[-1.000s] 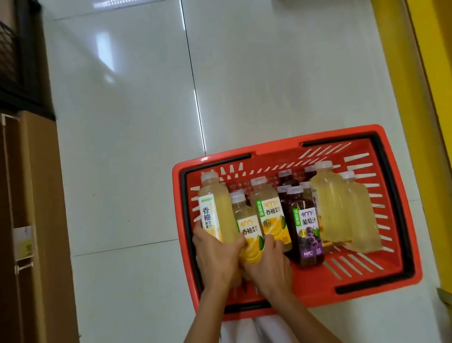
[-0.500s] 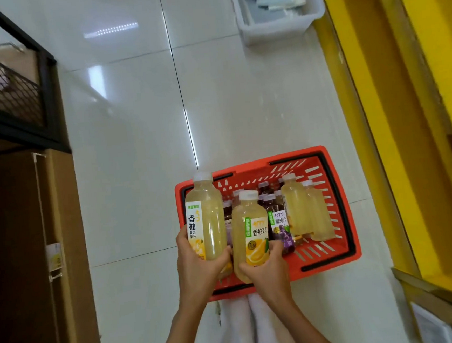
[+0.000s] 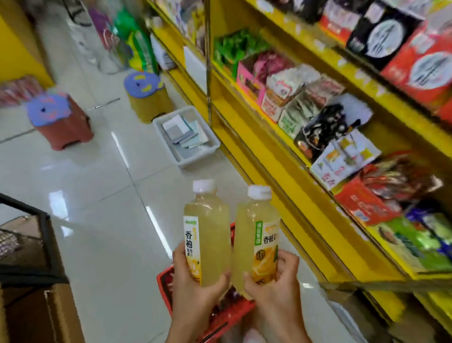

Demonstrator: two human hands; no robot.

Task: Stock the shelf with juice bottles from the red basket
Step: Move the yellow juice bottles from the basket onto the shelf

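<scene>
Above the red basket [image 3: 231, 317], grips a juice bottle [image 3: 211, 234] low in the left hand [image 3: 193, 290], a second bottle [image 3: 254, 231] in the right hand [image 3: 276, 289], upright for the shelf [image 3: 287, 172].

Left hand [image 3: 194, 293] grips left bottle [image 3: 211, 240]; right hand [image 3: 279, 291] grips right bottle [image 3: 253, 228]; both raised.

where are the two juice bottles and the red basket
left juice bottle [image 3: 211, 234]: head view, clear middle of its body.
right juice bottle [image 3: 245, 237]: head view, clear body left of its label.
red basket [image 3: 163, 284]: head view, its left rim.
</scene>
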